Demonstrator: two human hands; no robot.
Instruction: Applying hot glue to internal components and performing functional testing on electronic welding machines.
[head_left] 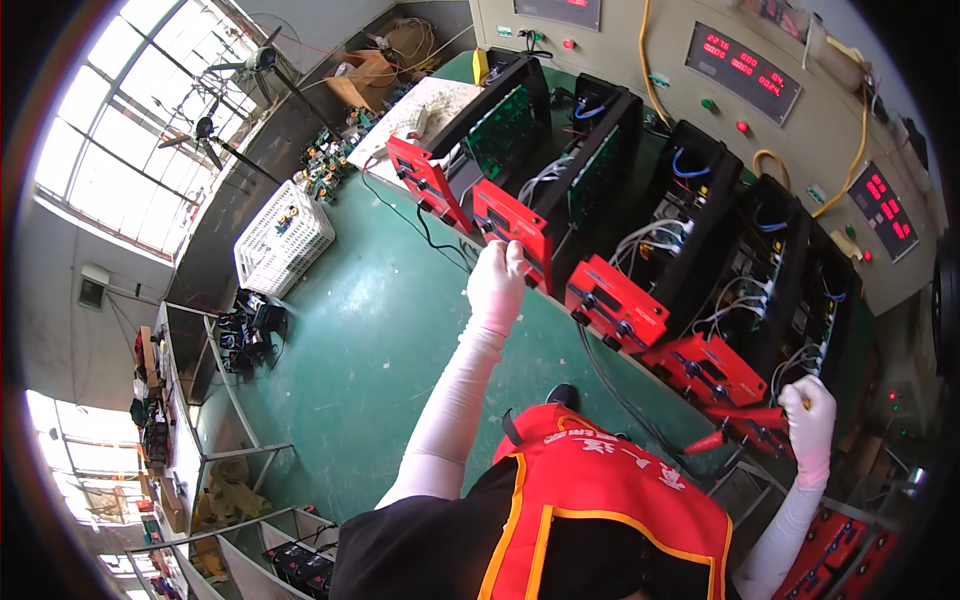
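Five open-topped black units (695, 255) with flat red front panels line up from beyond the left hand (496, 288) to beside the right hand (810, 420). The left hand's fingers are curled at the second panel (512, 218), hiding part of it; whether they pinch anything I cannot tell. The right hand is bunched by the fifth panel (762, 432), a yellowish speck at its fingers too small to identify. Left of the left hand sits one slatted white basket (268, 262).
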